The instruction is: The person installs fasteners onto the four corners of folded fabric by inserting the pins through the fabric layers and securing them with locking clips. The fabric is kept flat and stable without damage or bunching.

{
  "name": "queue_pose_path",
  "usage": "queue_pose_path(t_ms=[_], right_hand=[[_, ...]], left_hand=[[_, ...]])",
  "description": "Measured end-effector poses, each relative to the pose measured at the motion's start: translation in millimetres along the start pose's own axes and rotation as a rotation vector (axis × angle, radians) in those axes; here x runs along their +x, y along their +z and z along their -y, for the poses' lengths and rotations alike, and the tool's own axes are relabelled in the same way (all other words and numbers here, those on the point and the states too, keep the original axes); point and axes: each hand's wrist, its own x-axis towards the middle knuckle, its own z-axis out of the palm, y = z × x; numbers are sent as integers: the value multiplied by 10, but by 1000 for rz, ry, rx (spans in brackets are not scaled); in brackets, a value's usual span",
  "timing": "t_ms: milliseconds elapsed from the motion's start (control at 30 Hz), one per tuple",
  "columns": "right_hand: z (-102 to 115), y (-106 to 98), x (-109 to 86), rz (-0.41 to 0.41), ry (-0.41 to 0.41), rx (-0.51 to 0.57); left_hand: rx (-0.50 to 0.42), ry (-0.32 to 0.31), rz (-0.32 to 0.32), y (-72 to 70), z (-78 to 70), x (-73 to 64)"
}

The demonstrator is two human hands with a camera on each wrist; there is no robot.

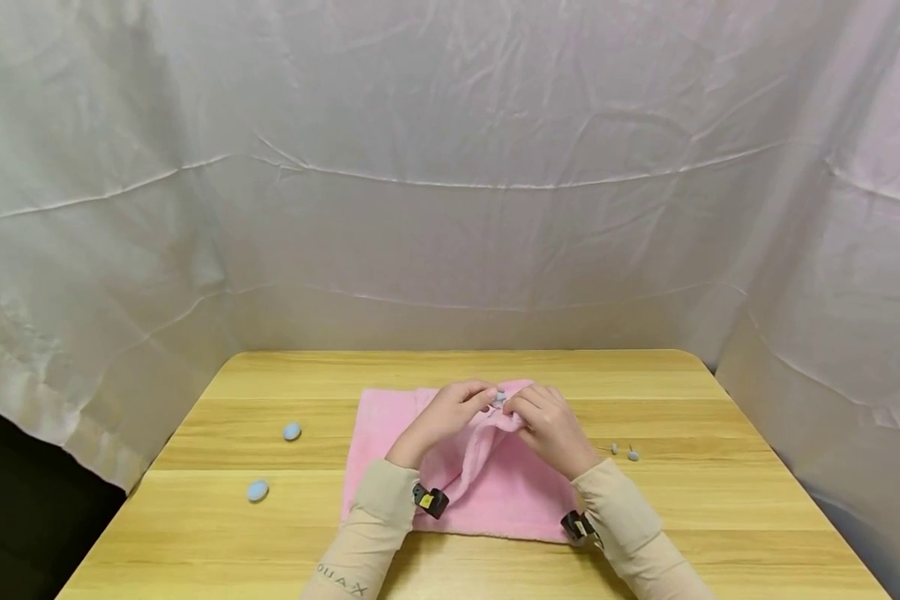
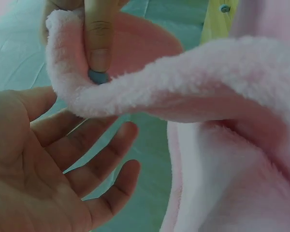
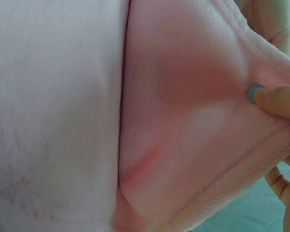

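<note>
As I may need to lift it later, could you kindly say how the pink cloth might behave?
The pink cloth should be floppy, judging by how its raised part droops in loose folds. Its fuzzy pile suggests it is probably grippy rather than slippery.

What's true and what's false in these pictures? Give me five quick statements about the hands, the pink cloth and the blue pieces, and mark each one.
1. Two pale blue round pieces lie on the table to the left of the pink cloth. True.
2. The pink cloth lies completely flat on the table. False: part of it is lifted up at the hands.
3. The right hand grips the raised part of the cloth. True.
4. Nothing lies on the table to the right of the cloth. False: two small thin-stemmed pieces lie there.
5. In the right wrist view, a fingertip rests on a blue disc at the cloth. True.
</note>
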Motion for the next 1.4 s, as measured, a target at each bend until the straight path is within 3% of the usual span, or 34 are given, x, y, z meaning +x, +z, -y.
queue_pose_path(t_ms=[133,367,567,733,1033,1167,1400], right_hand=[[-5,-5,-5,2,10,0],[3,-7,-7,-6,21,1],[-1,19,-10,20,40,11],[-11,27,-11,17,44,27],[-31,-12,-4,23,57,34],[-48,-55,16,43,73,54],[-143,-243,41,70,110,99]], left_hand=[[27,-8,9,-55,-24,-47],[-11,-14,-10,-149,-62,-183],[34,59,6,-203,-112,-289],[110,142,27,-106,-150,-286],[214,121,-72,113,-200,-250],[175,95,-117,103,-194,-246],[-2,8,-137,-8,-84,-213]])
